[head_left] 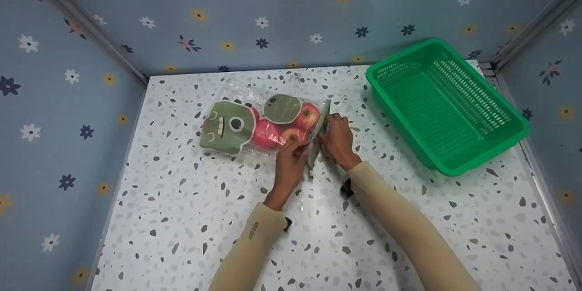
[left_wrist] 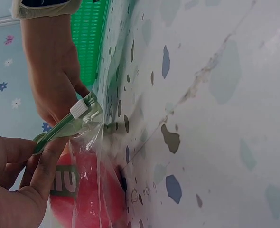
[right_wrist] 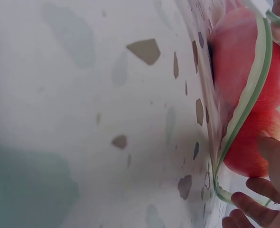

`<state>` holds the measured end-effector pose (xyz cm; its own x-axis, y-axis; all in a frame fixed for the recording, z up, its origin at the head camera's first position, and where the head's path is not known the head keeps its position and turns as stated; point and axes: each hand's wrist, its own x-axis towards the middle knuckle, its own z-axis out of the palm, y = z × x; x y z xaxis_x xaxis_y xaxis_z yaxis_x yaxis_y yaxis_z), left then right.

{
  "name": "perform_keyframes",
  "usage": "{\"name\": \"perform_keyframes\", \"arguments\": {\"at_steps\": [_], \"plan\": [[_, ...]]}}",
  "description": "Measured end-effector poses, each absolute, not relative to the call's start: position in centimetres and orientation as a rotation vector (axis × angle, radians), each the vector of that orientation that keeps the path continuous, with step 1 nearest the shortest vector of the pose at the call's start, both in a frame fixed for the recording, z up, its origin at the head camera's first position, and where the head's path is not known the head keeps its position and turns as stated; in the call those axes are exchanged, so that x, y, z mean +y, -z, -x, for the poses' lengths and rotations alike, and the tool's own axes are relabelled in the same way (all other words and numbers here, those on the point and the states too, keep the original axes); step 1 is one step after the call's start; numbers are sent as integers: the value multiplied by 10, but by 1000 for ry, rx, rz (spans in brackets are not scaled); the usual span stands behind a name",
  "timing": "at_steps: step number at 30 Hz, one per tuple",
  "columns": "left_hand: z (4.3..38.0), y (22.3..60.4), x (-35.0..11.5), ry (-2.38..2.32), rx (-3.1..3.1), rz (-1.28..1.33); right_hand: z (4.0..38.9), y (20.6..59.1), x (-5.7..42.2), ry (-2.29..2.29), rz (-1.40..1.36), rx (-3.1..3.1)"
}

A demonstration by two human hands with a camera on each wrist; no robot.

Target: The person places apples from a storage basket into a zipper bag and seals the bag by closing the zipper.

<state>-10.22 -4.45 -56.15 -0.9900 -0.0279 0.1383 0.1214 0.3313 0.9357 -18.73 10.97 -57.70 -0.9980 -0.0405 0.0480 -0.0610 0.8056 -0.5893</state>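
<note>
A clear zip bag with a green monster print lies on the table, several red apples inside. Its mouth, edged with a green zip strip, faces right and stands partly open. My left hand pinches that strip near its near end between thumb and fingers; a white slider sits on the strip farther along. At the mouth's far side is my right hand, thumb over an apple and other fingers spread at the bag's edge, as the right wrist view shows.
A green perforated plastic basket stands at the right back of the speckled white table. Flower-patterned blue panels enclose the table at the back and both sides. Small black devices sit at the wrists.
</note>
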Motion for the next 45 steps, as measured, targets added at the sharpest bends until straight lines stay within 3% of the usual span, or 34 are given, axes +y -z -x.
{"name": "perform_keyframes", "arguments": {"at_steps": [17,45], "plan": [[101,564,-47,1757,-2406,120,197,576,133,-1025,-83,-2782],[102,564,-44,1717,-2409,121,245,574,146,-726,-473,-2744]]}}
